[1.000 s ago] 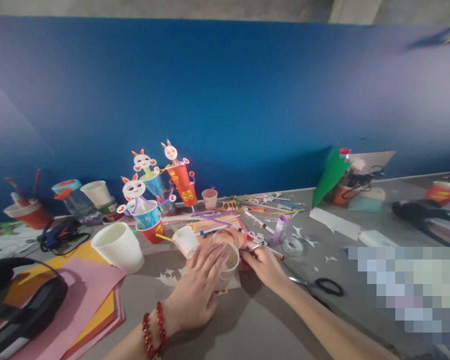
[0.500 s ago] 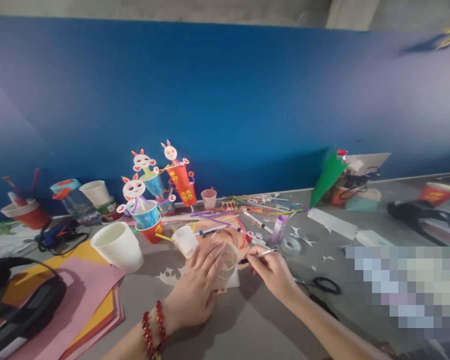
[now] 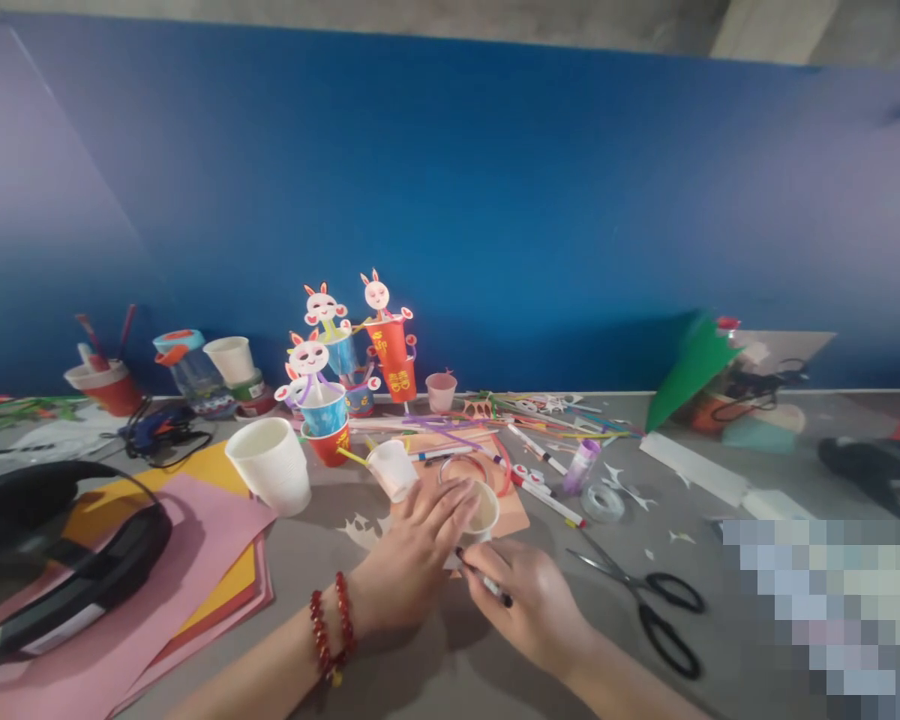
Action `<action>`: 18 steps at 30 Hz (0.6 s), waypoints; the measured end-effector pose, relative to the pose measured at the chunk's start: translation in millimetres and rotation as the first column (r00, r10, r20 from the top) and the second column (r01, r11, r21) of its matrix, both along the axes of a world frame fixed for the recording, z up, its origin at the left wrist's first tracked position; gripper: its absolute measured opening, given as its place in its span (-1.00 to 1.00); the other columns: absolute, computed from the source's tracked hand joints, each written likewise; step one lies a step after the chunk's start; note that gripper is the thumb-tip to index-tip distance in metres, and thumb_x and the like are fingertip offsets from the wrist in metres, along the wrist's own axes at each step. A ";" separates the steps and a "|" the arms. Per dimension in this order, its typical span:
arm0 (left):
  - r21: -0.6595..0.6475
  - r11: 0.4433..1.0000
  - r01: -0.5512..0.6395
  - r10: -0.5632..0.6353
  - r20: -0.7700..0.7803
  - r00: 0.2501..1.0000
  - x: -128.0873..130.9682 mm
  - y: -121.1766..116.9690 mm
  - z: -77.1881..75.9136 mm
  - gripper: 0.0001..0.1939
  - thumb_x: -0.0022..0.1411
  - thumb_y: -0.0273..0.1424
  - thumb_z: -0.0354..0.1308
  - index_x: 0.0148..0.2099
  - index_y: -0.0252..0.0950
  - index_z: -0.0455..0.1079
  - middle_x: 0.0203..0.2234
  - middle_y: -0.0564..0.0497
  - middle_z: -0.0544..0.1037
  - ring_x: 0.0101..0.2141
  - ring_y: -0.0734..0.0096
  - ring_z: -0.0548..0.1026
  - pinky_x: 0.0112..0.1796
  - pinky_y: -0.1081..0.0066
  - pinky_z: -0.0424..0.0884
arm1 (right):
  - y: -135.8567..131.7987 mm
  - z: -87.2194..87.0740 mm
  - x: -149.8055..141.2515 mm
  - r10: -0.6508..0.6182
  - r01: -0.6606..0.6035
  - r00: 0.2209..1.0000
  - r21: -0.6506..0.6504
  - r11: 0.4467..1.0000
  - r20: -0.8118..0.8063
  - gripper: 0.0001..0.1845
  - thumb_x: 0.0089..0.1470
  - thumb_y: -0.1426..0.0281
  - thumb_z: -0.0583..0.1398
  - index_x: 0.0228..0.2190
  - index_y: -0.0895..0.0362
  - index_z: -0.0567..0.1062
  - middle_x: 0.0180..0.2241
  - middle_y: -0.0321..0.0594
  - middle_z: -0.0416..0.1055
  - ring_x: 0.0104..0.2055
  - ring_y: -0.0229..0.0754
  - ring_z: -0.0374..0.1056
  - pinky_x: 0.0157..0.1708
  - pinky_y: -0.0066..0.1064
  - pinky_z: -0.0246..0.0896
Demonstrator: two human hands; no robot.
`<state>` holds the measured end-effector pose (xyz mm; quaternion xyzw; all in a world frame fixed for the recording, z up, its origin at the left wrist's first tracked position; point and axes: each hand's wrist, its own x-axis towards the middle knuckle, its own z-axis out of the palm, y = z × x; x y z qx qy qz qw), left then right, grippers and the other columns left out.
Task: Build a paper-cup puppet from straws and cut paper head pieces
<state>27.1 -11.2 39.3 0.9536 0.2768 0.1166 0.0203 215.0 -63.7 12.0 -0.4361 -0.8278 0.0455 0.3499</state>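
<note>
My left hand [image 3: 418, 545], with a red bead bracelet at its wrist, lies against the left side of a white paper cup [image 3: 484, 515] and holds it upright on the table. Its fingers are stretched along the rim. My right hand [image 3: 529, 595] pinches a slim black-and-white pen [image 3: 487, 582], whose dark tip is low by the near side of the cup. A small part of white paper [image 3: 454, 563] shows under the cup, mostly covered by the hands. Behind lies an orange sheet [image 3: 516, 507]; a smaller white cup with a yellow straw [image 3: 392, 470] stands to the left.
Scissors [image 3: 637, 585] lie open at the right, near a tape roll [image 3: 602, 502], a purple glue stick [image 3: 582, 466] and markers [image 3: 544, 497]. Left are stacked cups [image 3: 270, 465], coloured paper [image 3: 202, 535] and headphones [image 3: 82, 590]. Rabbit-faced cup figures [image 3: 322, 400] stand behind.
My right hand has moved from the cup's right side to its near side, turning the pen so its tip points toward the cup. The view has shifted, uncovering the scissors.
</note>
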 end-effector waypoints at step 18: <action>0.005 1.000 0.012 -0.012 -0.017 1.000 0.0 -0.4 2.1 -0.03 0.00 -0.61 0.02 0.43 -0.33 -0.28 0.38 -0.25 0.05 0.36 -0.01 -0.08 0.26 -0.20 -0.20 | 2.5 -3.6 -4.6 -0.078 0.076 0.973 0.020 0.997 0.215 -0.82 0.12 0.56 0.09 -0.44 0.08 0.39 -0.50 -0.26 0.48 -0.47 -0.21 0.38 -0.48 -0.44 0.02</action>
